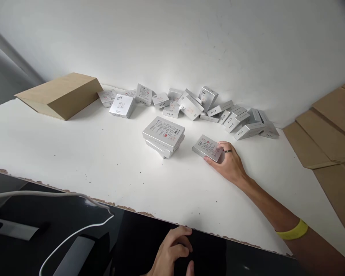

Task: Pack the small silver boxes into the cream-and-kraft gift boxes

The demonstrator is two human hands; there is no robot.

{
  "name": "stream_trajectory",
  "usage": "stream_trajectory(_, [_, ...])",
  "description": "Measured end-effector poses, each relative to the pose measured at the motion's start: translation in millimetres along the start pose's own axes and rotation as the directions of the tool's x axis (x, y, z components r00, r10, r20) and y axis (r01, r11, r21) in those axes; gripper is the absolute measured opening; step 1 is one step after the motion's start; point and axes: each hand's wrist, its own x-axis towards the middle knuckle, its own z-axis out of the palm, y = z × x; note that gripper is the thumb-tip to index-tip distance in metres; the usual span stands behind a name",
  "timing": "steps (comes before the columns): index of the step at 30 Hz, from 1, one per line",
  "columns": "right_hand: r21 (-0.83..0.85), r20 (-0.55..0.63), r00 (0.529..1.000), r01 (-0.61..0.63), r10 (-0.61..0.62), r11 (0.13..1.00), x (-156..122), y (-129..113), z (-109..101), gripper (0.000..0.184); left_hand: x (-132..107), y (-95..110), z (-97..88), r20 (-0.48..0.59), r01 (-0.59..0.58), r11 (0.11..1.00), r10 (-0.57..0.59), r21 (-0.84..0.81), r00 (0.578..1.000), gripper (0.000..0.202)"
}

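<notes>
A white table [74, 161] is taking up most of the view, running back to a plain white wall [189, 38]. Its near edge is looking ragged and chipped where it is meeting a dark glossy surface [138, 245] below. The broad left and middle front of the tabletop is lying open, and so is the strip to the right of the reaching arm.

Brown cardboard sheets [327, 130] are overlapping along the table's right edge, closing off that side. A brown cardboard box [60, 94] is sitting tilted at the back left corner, near the wall. Along the foot of the wall a heap of small silver boxes [189, 107] is sprawling from just beside the brown box across to the right, some upright, some tipped over.

In front of the heap, well apart from it, a stack of flat boxes [163, 136] is sitting slightly askew. Just to its right, with a gap between, a single flat box [207, 147] is lying on the table.

The right hand [230, 163] is pinching that flat box by its right end, fingers over the far edge and thumb against the near one. The left hand [172, 253] is resting on the dark surface, fingers loosely curled under with nothing showing in them. A white cable [74, 230] is looping across that dark surface. A yellow wristband [294, 230] is circling the right forearm, and a dark ring [228, 151] is sitting on one right finger.
</notes>
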Motion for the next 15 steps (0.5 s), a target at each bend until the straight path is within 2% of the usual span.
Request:
stream_trajectory(2, [-0.031,0.0,1.0,0.013,-0.013,0.999,-1.9,-0.7,0.4,0.062,-2.2,-4.4,1.5,0.03,0.032,0.999,-0.031,-0.017,0.999,0.023])
stream_trajectory(4, [-0.06,0.064,0.997,0.053,-0.049,0.997,2.6,0.9,-5.0,0.066,-4.3,-7.8,1.9,0.032,0.033,0.999,-0.032,-0.034,0.999,0.022])
stream_trajectory(5, [-0.085,0.116,0.987,0.122,-0.112,0.989,7.7,2.8,-10.5,0.064,-5.7,-9.3,1.6,0.022,0.022,0.999,-0.021,-0.036,1.0,0.02])
stream_trajectory(7, [-0.155,0.204,0.932,0.332,-0.299,0.93,21.7,7.8,-25.0,0.053,-9.1,-12.5,0.3,0.012,-0.014,0.999,0.014,-0.033,1.0,0.018])
stream_trajectory(9, [-0.211,0.206,0.88,0.467,-0.427,0.859,36.9,11.2,-38.2,0.052,-12.9,-15.5,-1.3,0.03,-0.024,0.999,0.025,-0.033,0.999,0.019])
stream_trajectory(10, [-0.216,0.188,0.885,0.461,-0.427,0.861,43.1,10.8,-41.9,0.054,-14.6,-16.6,-2.0,0.035,-0.016,0.999,0.017,-0.04,0.999,0.02])
stream_trajectory(11, [-0.203,0.17,0.91,0.408,-0.378,0.89,47.6,8.5,-42.8,0.056,-15.8,-17.1,-2.5,0.036,0.001,0.999,0.001,-0.047,0.999,0.021])
stream_trajectory(13, [-0.164,0.181,0.966,0.217,-0.187,0.962,51.8,-1.4,-36.0,0.067,-16.2,-15.9,-3.3,0.035,0.029,0.998,-0.027,-0.063,0.999,0.024])
stream_trajectory(15, [-0.161,0.238,0.971,0.016,0.023,0.987,52.0,-15.3,-22.0,0.088,-13.5,-11.6,-4.9,0.054,0.075,0.995,-0.071,-0.062,0.996,0.029])
